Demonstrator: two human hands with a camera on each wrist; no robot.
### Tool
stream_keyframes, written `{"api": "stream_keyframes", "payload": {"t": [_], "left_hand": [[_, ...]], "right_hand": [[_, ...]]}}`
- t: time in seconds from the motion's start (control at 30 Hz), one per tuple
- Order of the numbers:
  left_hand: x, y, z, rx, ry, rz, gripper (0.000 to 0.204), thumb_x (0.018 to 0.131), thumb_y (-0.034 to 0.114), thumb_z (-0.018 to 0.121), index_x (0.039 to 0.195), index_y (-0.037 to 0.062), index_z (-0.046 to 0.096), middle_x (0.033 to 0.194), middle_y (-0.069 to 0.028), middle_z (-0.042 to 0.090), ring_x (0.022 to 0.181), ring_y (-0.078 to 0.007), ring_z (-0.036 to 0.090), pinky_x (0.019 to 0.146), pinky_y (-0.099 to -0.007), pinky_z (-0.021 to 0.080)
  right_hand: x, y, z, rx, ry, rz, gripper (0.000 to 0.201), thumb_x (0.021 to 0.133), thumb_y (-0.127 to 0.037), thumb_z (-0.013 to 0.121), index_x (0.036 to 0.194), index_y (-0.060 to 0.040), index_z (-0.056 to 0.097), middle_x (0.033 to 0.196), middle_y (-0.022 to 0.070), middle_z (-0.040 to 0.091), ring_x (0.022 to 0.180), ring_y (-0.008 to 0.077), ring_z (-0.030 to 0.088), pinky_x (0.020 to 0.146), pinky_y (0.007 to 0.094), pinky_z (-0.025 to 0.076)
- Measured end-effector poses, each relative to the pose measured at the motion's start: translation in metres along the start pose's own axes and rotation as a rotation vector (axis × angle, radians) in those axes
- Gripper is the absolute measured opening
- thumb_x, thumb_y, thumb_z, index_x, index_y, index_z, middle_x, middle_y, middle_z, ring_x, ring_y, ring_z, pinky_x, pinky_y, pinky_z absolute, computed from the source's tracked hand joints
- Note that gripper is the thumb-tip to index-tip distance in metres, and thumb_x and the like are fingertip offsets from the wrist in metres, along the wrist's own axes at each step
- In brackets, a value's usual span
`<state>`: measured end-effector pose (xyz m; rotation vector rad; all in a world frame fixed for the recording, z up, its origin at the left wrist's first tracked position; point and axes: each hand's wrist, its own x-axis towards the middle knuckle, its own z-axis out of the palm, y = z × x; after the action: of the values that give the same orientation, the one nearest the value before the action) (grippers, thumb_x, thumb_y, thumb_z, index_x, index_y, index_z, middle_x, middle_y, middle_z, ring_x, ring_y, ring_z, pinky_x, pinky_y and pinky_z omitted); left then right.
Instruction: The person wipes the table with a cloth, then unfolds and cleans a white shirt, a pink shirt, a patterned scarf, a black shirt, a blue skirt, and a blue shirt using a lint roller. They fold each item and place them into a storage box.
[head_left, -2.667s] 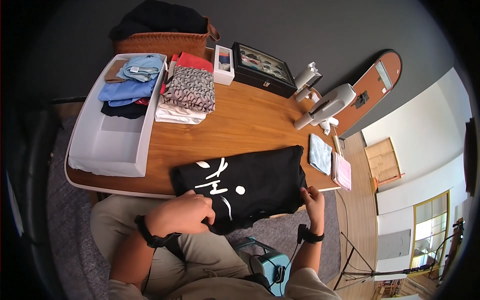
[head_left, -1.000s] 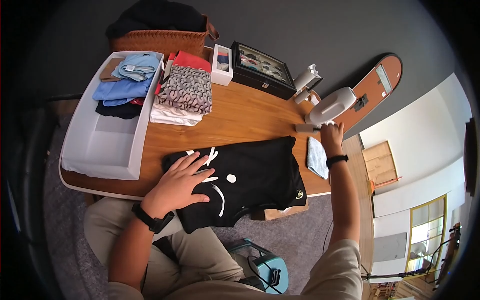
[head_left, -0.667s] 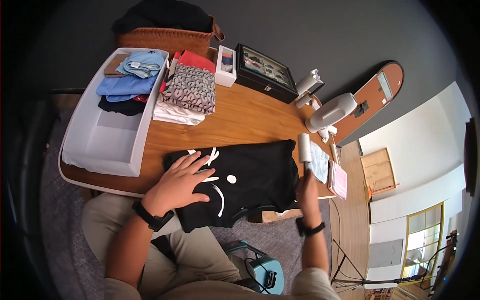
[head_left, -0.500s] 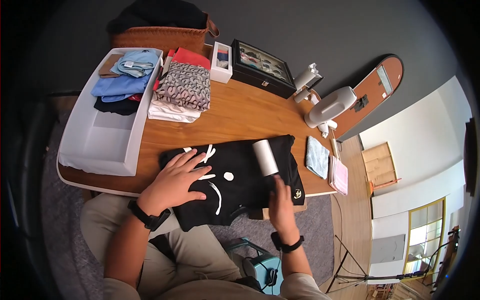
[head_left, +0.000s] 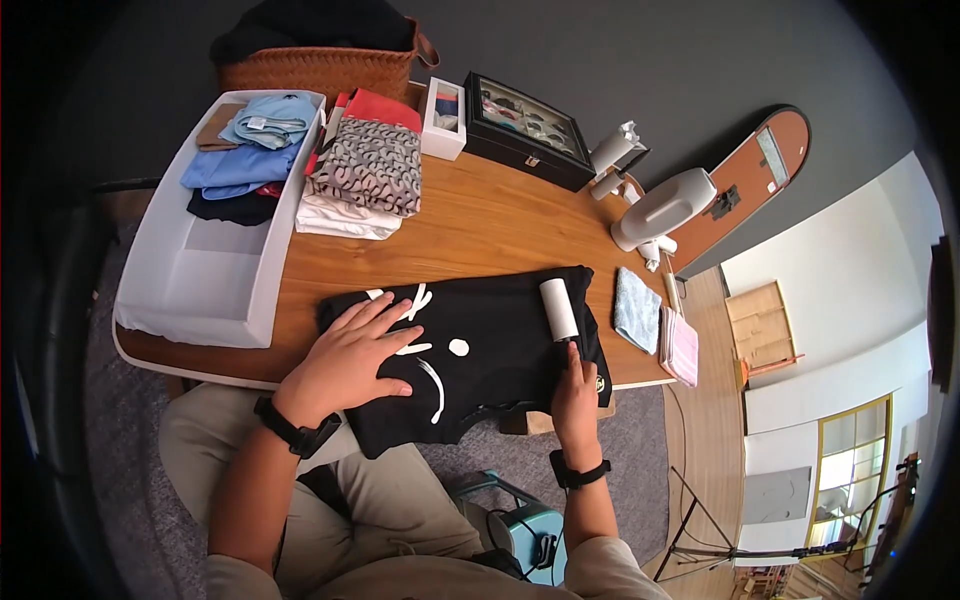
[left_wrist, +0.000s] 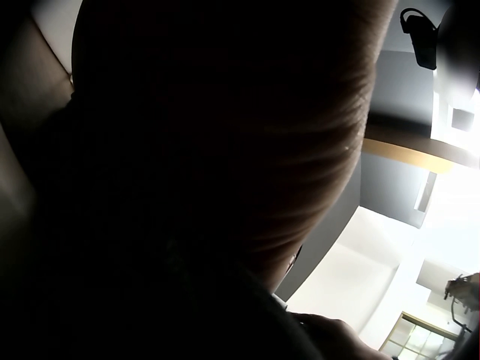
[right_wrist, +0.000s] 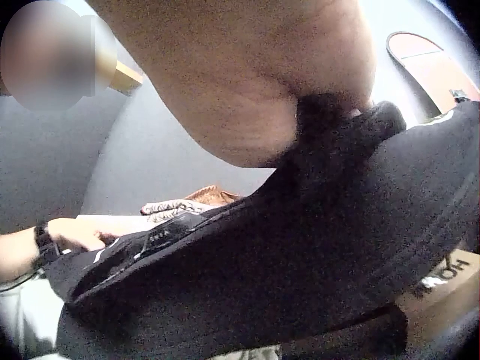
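A black T-shirt point(head_left: 505, 345) with white brush-like print lies along the table's front edge, part of it overhanging. On its left part my left hand point(head_left: 350, 360) rests flat, fingers spread over the print. My right hand point(head_left: 575, 405) grips the dark handle of a lint roller, whose white roll point(head_left: 559, 310) lies over the shirt's right part. In the right wrist view the hand point(right_wrist: 247, 82) covers the roller, and the shirt point(right_wrist: 262, 285) fills the lower half. The left wrist view is mostly dark, filled by the hand point(left_wrist: 315, 150).
At left, a white box point(head_left: 200, 290) holds folded clothes, with a folded stack point(head_left: 365, 165) beside it. Behind are a woven basket point(head_left: 320, 75) and a black glass-lidded case point(head_left: 525, 130). To the right stand a grey-white appliance point(head_left: 665, 207) and folded blue point(head_left: 637, 310) and pink cloths point(head_left: 678, 347).
Both hands held the shirt's edges at first. My left hand then spread flat on it, while the right took the lint roller from the back right and brought it over the shirt, lately shifting right.
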<state>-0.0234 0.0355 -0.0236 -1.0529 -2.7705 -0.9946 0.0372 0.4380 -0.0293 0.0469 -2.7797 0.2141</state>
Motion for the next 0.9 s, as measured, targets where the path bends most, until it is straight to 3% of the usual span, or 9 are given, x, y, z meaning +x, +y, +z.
{"api": "stream_keyframes", "payload": {"t": [0.1, 0.17, 0.3, 0.37, 0.43, 0.6, 0.8, 0.9], "left_hand": [[0.0, -0.001, 0.001, 0.001, 0.004, 0.005, 0.079, 0.085, 0.05, 0.086, 0.151, 0.0145, 0.064, 0.171, -0.0129, 0.044, 0.162, -0.0356, 0.033, 0.132, -0.0502, 0.028], [0.0, -0.002, 0.0, 0.004, 0.007, 0.005, 0.079, 0.085, 0.05, 0.086, 0.151, 0.0144, 0.065, 0.171, -0.0129, 0.044, 0.162, -0.0356, 0.032, 0.132, -0.0502, 0.028], [-0.001, -0.002, 0.0, -0.008, 0.008, 0.01, 0.079, 0.085, 0.05, 0.086, 0.151, 0.014, 0.065, 0.171, -0.0128, 0.044, 0.162, -0.0358, 0.032, 0.132, -0.0503, 0.028], [-0.001, -0.002, 0.002, -0.012, 0.009, 0.012, 0.079, 0.085, 0.051, 0.086, 0.151, 0.014, 0.065, 0.171, -0.0128, 0.044, 0.162, -0.0359, 0.032, 0.132, -0.0503, 0.028], [0.0, -0.003, 0.002, 0.0, 0.008, 0.007, 0.079, 0.085, 0.051, 0.086, 0.151, 0.014, 0.065, 0.171, -0.0128, 0.044, 0.161, -0.0358, 0.033, 0.132, -0.0502, 0.027], [-0.002, -0.002, 0.001, -0.009, 0.023, 0.012, 0.077, 0.085, 0.049, 0.086, 0.151, 0.0138, 0.065, 0.17, -0.0129, 0.044, 0.161, -0.0341, 0.033, 0.132, -0.0492, 0.028], [0.0, -0.001, 0.001, -0.017, 0.002, -0.003, 0.079, 0.085, 0.05, 0.086, 0.152, 0.0137, 0.064, 0.172, -0.0125, 0.042, 0.162, -0.0347, 0.031, 0.132, -0.0498, 0.027], [-0.001, -0.001, -0.001, -0.021, -0.002, -0.008, 0.079, 0.085, 0.05, 0.086, 0.152, 0.0133, 0.064, 0.172, -0.0127, 0.042, 0.162, -0.0349, 0.031, 0.132, -0.05, 0.027]], "right_hand": [[0.005, 0.015, -0.004, -0.04, -0.011, 0.089, 0.061, 0.101, 0.01, 0.053, 0.161, 0.0003, 0.048, 0.113, 0.0267, 0.058, 0.099, 0.0454, 0.066, 0.087, 0.0502, 0.056], [0.008, 0.035, -0.004, -0.07, 0.009, 0.181, 0.062, 0.105, 0.003, 0.055, 0.165, -0.0071, 0.043, 0.122, 0.0276, 0.056, 0.105, 0.0488, 0.067, 0.09, 0.054, 0.056], [0.007, 0.034, -0.023, -0.028, 0.194, 0.163, 0.066, 0.103, 0.007, 0.056, 0.166, -0.0099, 0.042, 0.122, 0.0279, 0.056, 0.102, 0.0485, 0.066, 0.087, 0.0531, 0.057], [0.002, 0.013, -0.033, -0.049, 0.194, 0.105, 0.065, 0.102, 0.008, 0.057, 0.164, -0.0086, 0.044, 0.121, 0.0262, 0.057, 0.102, 0.046, 0.066, 0.087, 0.0511, 0.057], [-0.003, -0.016, -0.036, 0.006, 0.053, -0.099, 0.062, 0.102, 0.009, 0.057, 0.162, -0.0065, 0.047, 0.119, 0.0243, 0.058, 0.104, 0.0432, 0.066, 0.089, 0.0492, 0.057], [-0.018, -0.021, -0.005, 0.058, -0.071, -0.151, 0.065, 0.099, 0.011, 0.059, 0.161, -0.0039, 0.047, 0.117, 0.0233, 0.059, 0.1, 0.043, 0.066, 0.086, 0.0481, 0.058], [0.005, 0.028, -0.009, -0.066, -0.015, 0.11, 0.059, 0.104, 0.004, 0.055, 0.161, -0.0044, 0.045, 0.12, 0.0265, 0.058, 0.102, 0.0471, 0.067, 0.085, 0.0522, 0.058], [0.008, 0.03, -0.014, -0.078, 0.093, 0.131, 0.06, 0.104, 0.004, 0.054, 0.162, -0.0054, 0.044, 0.12, 0.0269, 0.057, 0.101, 0.0469, 0.067, 0.085, 0.0523, 0.057]]}}
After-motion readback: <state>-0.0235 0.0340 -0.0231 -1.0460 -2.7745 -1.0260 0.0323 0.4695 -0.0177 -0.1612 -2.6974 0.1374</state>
